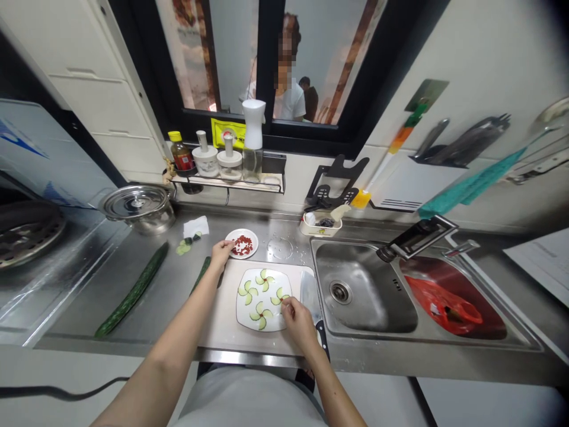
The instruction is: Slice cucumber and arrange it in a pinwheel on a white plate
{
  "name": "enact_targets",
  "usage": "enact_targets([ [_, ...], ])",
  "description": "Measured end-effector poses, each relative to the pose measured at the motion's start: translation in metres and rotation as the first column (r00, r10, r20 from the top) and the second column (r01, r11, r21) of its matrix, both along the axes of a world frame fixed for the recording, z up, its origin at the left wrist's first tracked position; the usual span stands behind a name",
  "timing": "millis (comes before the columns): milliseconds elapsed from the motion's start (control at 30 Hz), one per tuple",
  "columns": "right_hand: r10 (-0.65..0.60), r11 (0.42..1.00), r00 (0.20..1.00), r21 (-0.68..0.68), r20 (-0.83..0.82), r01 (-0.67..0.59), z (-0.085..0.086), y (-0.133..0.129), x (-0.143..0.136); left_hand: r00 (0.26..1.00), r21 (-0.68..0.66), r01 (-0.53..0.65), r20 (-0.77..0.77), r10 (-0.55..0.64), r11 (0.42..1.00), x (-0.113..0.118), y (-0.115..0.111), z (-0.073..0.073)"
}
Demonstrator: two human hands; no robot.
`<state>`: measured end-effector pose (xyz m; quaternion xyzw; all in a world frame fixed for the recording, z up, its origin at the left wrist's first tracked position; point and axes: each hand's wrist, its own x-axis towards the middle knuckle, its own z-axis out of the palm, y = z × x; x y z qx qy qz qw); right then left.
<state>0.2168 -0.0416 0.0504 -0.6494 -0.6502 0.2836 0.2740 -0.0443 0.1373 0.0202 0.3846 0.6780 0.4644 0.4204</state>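
On a pale cutting board (pixel 217 335) sits a square white plate (pixel 245 302) with several pinwheels of thin cucumber slices (pixel 261 315), some with red centres. My right hand (pixel 300 323) is closed in a pinch over the right-hand pinwheel; whatever its fingertips hold is too small to make out. My left hand (pixel 221 255) pinches at the left rim of a small white dish (pixel 253 238) of red bits (pixel 242 245), its fingertips beside them. A piece of cucumber (pixel 201 276) lies partly hidden behind my left wrist. A cleaver (pixel 310 292) rests right of the plate, its handle near my right wrist.
A whole cucumber (pixel 133 290), a lidded pot (pixel 146 210) and cucumber scraps (pixel 183 247) by a white tissue (pixel 196 226) are at left. A double sink (pixel 368 296) with a red bag (pixel 448 305) is at right. Behind stands a condiment shelf (pixel 213 182); people show beyond the window.
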Motion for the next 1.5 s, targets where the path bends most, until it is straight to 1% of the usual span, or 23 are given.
enact_targets([
  [100, 0.005, 1.000, 1.000, 0.008, -0.010, -0.005, -0.002, 0.002, -0.002, 0.989, 0.000, 0.003, 0.149, -0.003, 1.000, 0.001, -0.014, 0.005],
  [233, 0.009, 1.000, 1.000, 0.016, -0.011, -0.008, -0.003, 0.008, -0.006, 0.955, -0.037, 0.062, 0.292, -0.048, 0.997, 0.012, -0.041, 0.015],
  [300, 0.024, 0.999, 1.000, 0.031, -0.015, -0.024, -0.001, 0.013, -0.009, 0.877, -0.076, 0.121, 0.475, -0.071, 0.990, 0.023, -0.061, 0.021],
  [367, 0.044, 0.998, 0.999, 0.043, -0.019, -0.044, 0.003, 0.018, -0.012, 0.828, -0.081, 0.169, 0.553, -0.096, 0.982, 0.035, -0.082, 0.026],
  [500, 0.102, 0.994, 0.994, 0.031, -0.026, -0.101, 0.011, 0.026, -0.022, 0.792, -0.084, 0.306, 0.576, -0.205, 0.948, 0.058, -0.123, 0.033],
  [567, 0.134, 0.991, 0.991, 0.023, -0.029, -0.134, 0.013, 0.028, -0.028, 0.798, -0.103, 0.347, 0.554, -0.236, 0.932, 0.065, -0.137, 0.034],
  [633, 0.160, 0.987, 0.987, 0.021, -0.028, -0.159, 0.013, 0.028, -0.033, 0.805, -0.105, 0.366, 0.534, -0.258, 0.924, 0.069, -0.146, 0.035],
  [733, 0.206, 0.978, 0.978, 0.034, -0.021, -0.205, 0.013, 0.028, -0.040, 0.801, -0.092, 0.384, 0.529, -0.282, 0.919, 0.071, -0.152, 0.036],
  [867, 0.259, 0.965, 0.966, 0.051, 0.001, -0.258, 0.014, 0.026, -0.043, 0.793, -0.093, 0.389, 0.541, -0.281, 0.917, 0.070, -0.155, 0.038],
  [1067, 0.236, 0.969, 0.971, 0.062, 0.029, -0.238, 0.018, 0.021, -0.044, 0.789, -0.087, 0.383, 0.549, -0.276, 0.920, 0.070, -0.160, 0.036],
  [1167, 0.231, 0.970, 0.972, 0.061, 0.050, -0.233, 0.018, 0.018, -0.043, 0.817, -0.084, 0.382, 0.496, -0.293, 0.920, 0.071, -0.162, 0.034],
  [1333, 0.251, 0.964, 0.962, 0.059, 0.106, -0.258, 0.017, 0.013, -0.041, 0.879, -0.033, 0.370, 0.334, -0.339, 0.928, 0.071, -0.163, 0.031],
  [1500, 0.275, 0.960, 0.950, 0.015, 0.148, -0.280, 0.019, 0.009, -0.042, 0.894, -0.008, 0.385, 0.252, -0.371, 0.923, 0.067, -0.166, 0.026],
])
